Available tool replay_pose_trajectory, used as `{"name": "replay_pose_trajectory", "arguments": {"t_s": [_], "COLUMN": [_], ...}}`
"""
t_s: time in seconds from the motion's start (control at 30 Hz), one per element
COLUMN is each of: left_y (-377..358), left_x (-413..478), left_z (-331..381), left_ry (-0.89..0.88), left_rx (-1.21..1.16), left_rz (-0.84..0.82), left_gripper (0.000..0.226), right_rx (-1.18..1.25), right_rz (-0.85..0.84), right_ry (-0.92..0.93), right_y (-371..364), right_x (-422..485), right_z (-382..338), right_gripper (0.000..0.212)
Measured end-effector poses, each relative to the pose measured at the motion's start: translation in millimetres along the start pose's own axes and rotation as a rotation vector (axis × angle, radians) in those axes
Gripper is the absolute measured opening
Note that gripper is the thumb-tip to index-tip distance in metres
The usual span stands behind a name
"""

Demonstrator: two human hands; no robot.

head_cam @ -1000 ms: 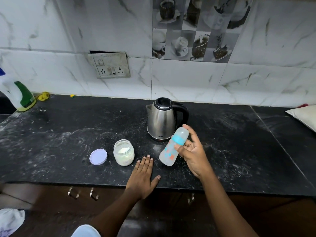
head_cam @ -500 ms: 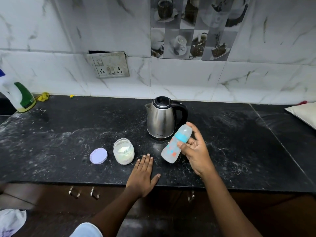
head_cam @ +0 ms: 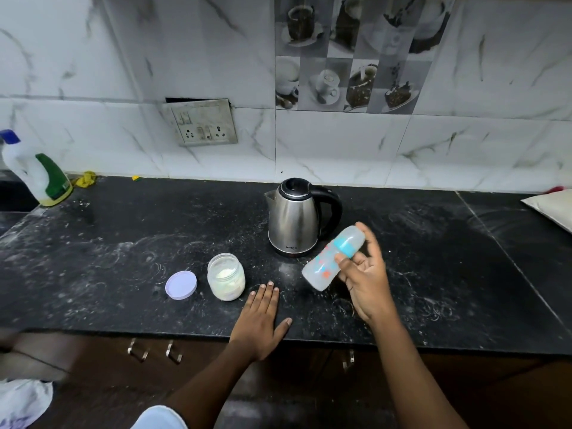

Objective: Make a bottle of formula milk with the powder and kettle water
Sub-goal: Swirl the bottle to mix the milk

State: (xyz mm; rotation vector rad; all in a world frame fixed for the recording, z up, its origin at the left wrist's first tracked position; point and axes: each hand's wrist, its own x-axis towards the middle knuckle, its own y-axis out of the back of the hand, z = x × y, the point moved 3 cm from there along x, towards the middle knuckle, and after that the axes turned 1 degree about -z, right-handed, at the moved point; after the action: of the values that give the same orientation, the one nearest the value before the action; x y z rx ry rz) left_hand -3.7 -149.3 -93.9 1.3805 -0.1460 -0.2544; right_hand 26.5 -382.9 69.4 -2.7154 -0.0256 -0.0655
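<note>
Backsplash: glossy white tiles veined in grey, with a panel of printed cup-and-cake tiles above. A rectangular switch plate, dulled and smudged, is set into it.

Countertop: black polished stone, flat, dusted with pale powder and marked by swirled wipe traces.

Kettle: brushed steel, tapered drum shape, black lid and looped black handle; stood upright near the counter's middle, spout turned left.

Detergent bottle: white plastic, green label, blue cap, at the far left edge.

Right hand: seen gripping the feeding bottle, thumb laid across the blue collar, fingers curled behind. The bottle is of cloudy translucent plastic, cylindrical, printed with orange and blue marks, capped by a clear dome; it is held tilted, cap up and to the right, just in front and right of the kettle.

Left hand: laid flat on the stone, palm down, fingers straight, nothing held.

Powder jar: squat, rounded, clear, uncapped, white powder inside; stood just left of the left hand.

Lid: flat lilac disc, lying beside the jar's left.
</note>
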Motion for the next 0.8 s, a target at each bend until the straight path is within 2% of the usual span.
{"name": "replay_pose_trajectory", "arguments": {"t_s": [0.07, 0.17, 0.27, 0.4, 0.5, 0.6, 0.7, 0.8], "left_y": [-0.8, -1.2, -2.4, -2.3, -1.8, -2.1, -1.3, -2.9], "left_x": [-0.4, -0.6, -0.1, -0.2, -0.2, -1.2, 0.1, -1.3], "left_z": [0.0, -0.9, -1.2, -2.0, -1.5, -2.2, -2.0, -2.1], "left_ry": [0.001, 0.002, 0.005, 0.002, 0.000, -0.001, -0.002, 0.001], "left_rx": [-0.010, 0.002, 0.017, 0.012, 0.009, -0.004, -0.008, 0.002], "left_rz": [0.007, -0.005, -0.012, -0.007, 0.002, -0.010, -0.012, -0.026], "left_gripper": [0.087, 0.088, 0.089, 0.091, 0.092, 0.089, 0.090, 0.090], "right_rx": [-0.021, -0.116, -0.066, -0.102, -0.016, -0.093, -0.035, -0.107], "right_rz": [-0.009, -0.168, -0.084, -0.163, -0.066, -0.155, -0.054, -0.125], "right_ry": [-0.006, -0.050, -0.039, -0.032, -0.009, -0.008, 0.017, 0.029], "right_y": [-0.9, -7.8, -3.9, -3.9, 2.6, -2.4, 0.9, -2.7], "right_x": [0.4, -2.5, -1.0, -0.1, 3.4, 2.8, 4.0, 4.0], "right_z": [-1.0, 4.9, 3.5, -0.4, -8.2, -8.8, -10.2, -14.7], "right_gripper": [0.078, 0.079, 0.077, 0.079, 0.079, 0.079, 0.078, 0.080]}}
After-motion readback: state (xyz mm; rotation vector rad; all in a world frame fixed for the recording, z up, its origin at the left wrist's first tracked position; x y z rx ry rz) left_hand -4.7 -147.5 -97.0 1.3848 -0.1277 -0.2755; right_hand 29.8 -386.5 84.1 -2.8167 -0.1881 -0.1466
